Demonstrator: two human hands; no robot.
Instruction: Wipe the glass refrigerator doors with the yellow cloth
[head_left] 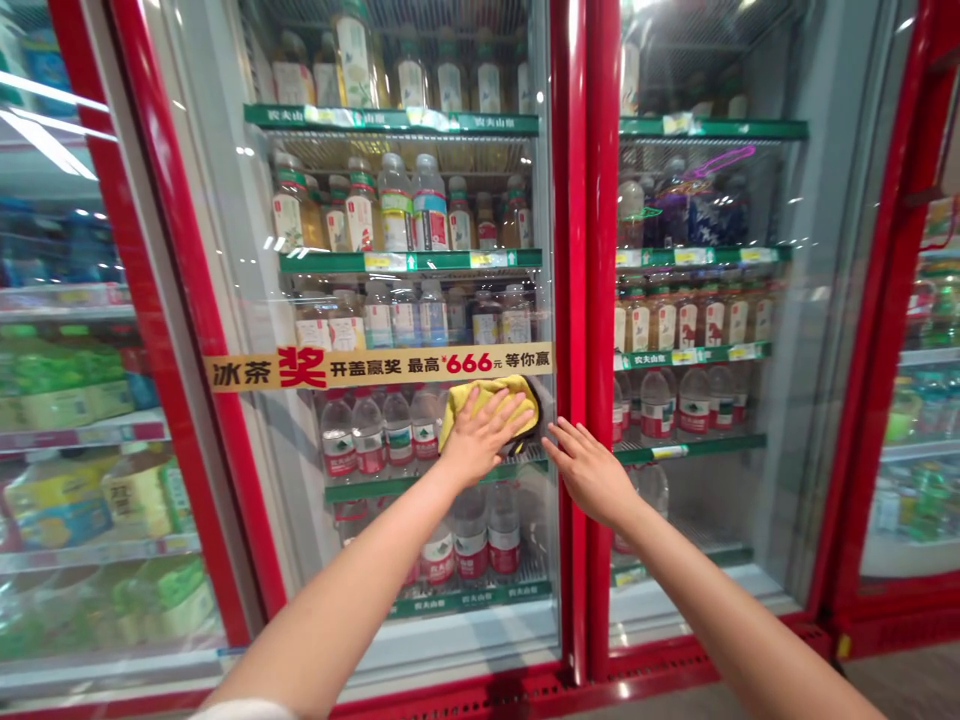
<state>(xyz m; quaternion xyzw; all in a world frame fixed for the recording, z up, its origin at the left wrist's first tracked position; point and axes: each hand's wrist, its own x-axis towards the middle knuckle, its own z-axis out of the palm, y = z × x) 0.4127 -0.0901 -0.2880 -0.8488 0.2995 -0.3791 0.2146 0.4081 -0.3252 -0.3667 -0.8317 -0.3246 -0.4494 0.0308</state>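
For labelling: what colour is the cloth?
The cloth is yellow with a dark edge, clearest in the head view.

A shop is presenting its chilled drinks here: a red-framed glass-door cooler (571,300) is standing in the middle, with a neighbouring cooler (82,432) showing more drinks at nine o'clock and a further cooler (900,597) standing at three o'clock. Inside the middle one, water bottles (471,547) at six o'clock and amber drink bottles (287,218) at ten o'clock are standing in rows, and green shelf rails (442,261) are carrying price tags (386,262). Nearer in at nine o'clock, a promotional strip (382,368) in Chinese, reading 666元, is running across the cooler
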